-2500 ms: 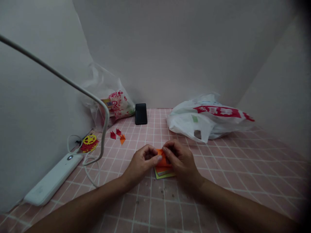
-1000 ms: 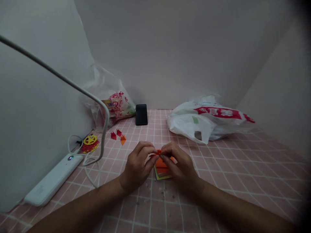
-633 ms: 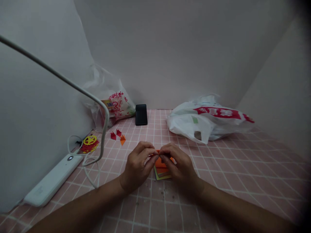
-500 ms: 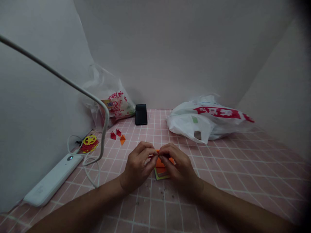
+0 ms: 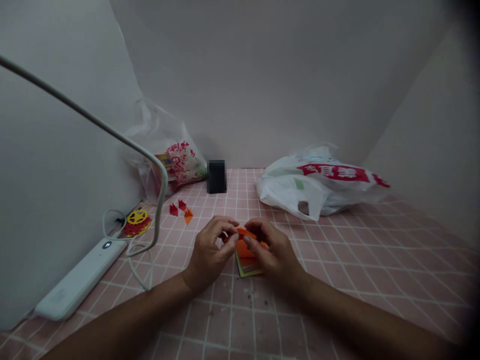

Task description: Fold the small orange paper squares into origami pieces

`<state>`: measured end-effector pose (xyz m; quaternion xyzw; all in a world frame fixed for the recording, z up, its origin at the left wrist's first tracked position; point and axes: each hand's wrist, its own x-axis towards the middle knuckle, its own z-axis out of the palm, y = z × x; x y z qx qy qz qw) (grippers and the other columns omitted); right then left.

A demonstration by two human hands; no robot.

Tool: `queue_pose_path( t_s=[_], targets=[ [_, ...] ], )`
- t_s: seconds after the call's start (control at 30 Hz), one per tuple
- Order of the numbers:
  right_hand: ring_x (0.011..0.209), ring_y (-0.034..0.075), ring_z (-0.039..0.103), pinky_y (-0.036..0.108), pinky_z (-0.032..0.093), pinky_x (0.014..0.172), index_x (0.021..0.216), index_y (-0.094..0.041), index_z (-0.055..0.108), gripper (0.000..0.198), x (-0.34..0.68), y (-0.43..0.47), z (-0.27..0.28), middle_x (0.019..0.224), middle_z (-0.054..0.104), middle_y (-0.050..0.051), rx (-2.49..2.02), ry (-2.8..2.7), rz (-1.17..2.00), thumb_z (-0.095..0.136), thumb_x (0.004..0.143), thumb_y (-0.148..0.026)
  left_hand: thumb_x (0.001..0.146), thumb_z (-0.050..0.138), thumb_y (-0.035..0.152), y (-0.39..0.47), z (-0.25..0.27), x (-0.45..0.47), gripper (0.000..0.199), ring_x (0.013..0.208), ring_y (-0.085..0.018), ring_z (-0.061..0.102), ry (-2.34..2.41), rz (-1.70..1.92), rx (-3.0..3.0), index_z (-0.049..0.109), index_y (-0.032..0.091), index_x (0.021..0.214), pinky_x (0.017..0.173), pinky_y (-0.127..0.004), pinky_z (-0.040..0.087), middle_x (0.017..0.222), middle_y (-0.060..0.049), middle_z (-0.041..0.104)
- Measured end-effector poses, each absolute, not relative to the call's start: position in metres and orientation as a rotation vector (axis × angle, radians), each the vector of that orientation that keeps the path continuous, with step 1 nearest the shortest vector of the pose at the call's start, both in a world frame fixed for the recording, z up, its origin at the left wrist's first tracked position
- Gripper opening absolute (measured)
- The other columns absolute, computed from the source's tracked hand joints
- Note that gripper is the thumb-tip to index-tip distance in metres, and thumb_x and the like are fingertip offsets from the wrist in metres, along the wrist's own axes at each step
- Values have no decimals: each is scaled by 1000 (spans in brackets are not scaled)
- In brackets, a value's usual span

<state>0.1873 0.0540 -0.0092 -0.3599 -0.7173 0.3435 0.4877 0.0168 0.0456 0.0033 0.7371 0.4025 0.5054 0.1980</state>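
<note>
Between my two hands is a small folded piece of orange paper (image 5: 245, 233), held above the table. My left hand (image 5: 215, 250) pinches its left end with thumb and fingers. On the other side my right hand (image 5: 273, 247) grips it, thumb in front and fingers behind. Beneath them lies a stack of coloured paper sheets (image 5: 246, 271), orange on top with a yellow-green edge showing below; my right hand covers part of it. Two small red folded paper pieces (image 5: 173, 209) and an orange folded paper piece (image 5: 188, 216) lie beyond my left hand.
A white power strip (image 5: 80, 280) with a looping white cable (image 5: 162, 200) runs along the left. Yellow and red cut-out shapes (image 5: 137, 220) lie beside it. A clear plastic bag (image 5: 176, 155), a dark blurred rectangular object (image 5: 216, 176) and a white plastic bag (image 5: 318, 185) stand at the back.
My hands have spread slightly apart, and more of the orange folded paper shows between my fingers. The left hand has shifted a little left.
</note>
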Motion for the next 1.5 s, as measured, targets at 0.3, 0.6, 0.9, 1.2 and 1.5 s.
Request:
queue_pose_path(
  t_s=[0.3,0.6,0.9,1.2,1.5],
  targets=[
    [59,13,50,26,40,55,84,-19,56,12,184,58,-9,70,53,-2,-904,-1578,1155,57,89,-29,85,57,11,47,-1,16,9,80,-16,59,1117,1348,1907,59,18,80,72,-29,47,86,-3,61],
    [60,12,50,25,40,55,84,-20,56,3,186,60,-13,73,55,-1,-917,-1611,1111,56,86,-22,81,69,26,50,-3,18,19,77,-14,57,1062,1261,1377,56,18,93,67,-25,48,85,0,57],
    [48,10,44,23,33,46,70,-19,56,21,183,62,-6,56,52,-3,-978,-1545,1436,61,82,-36,78,73,28,53,-3,18,26,68,-10,55,991,1198,1274,56,16,93,62,-21,47,78,2,57],
    [41,8,41,22,29,42,66,-20,53,23,184,62,-2,48,50,-5,-1048,-1394,1513,64,75,-38,81,70,28,55,-6,15,26,61,-9,56,984,1155,1302,56,16,100,60,-21,45,71,4,57],
    [38,7,38,20,26,40,67,-19,53,28,185,62,-6,44,49,-7,-1036,-1337,1581,66,77,-42,85,66,30,54,-6,15,22,58,-10,59,992,1165,1321,55,17,100,57,-21,47,69,5,58]
  ],
)
